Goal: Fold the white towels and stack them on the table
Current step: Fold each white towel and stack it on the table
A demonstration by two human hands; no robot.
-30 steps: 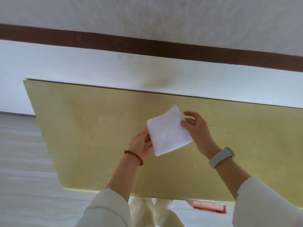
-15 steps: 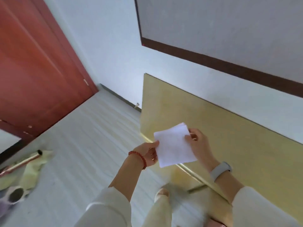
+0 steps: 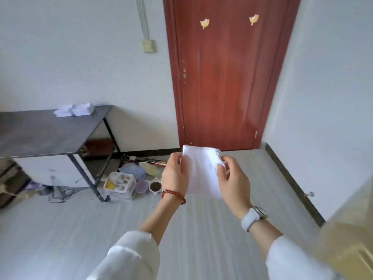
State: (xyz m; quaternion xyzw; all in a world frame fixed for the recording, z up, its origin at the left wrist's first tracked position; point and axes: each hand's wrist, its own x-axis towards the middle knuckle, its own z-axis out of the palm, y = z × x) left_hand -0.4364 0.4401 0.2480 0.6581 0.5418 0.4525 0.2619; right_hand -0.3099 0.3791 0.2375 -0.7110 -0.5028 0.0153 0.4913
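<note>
We hold the folded white towel (image 3: 202, 171) in the air over the floor (image 3: 80, 229), our left hand (image 3: 175, 175) pinching its left edge and our right hand (image 3: 232, 178) pinching its right edge. Well apart, at the dark bench's (image 3: 40, 136) far corner, two stacks of folded towels (image 3: 74, 110) sit side by side. Open floor lies between us and the bench, with clutter (image 3: 129, 181) by its legs and the red door (image 3: 228, 77) ahead.

A dark grey rectangular metal-framed table (image 3: 40, 134) stands at the left against the white wall. Two short stacks of folded white towels (image 3: 74, 110) rest side by side, touching, at its far right corner. The pale grey striped plank floor (image 3: 80, 229) carries clutter beside the table's near right leg: a white plastic crate (image 3: 120, 185), a small lilac cup (image 3: 141, 185), a white pot of dark soil (image 3: 155, 186) and tangled dark cables (image 3: 60, 193).
</note>
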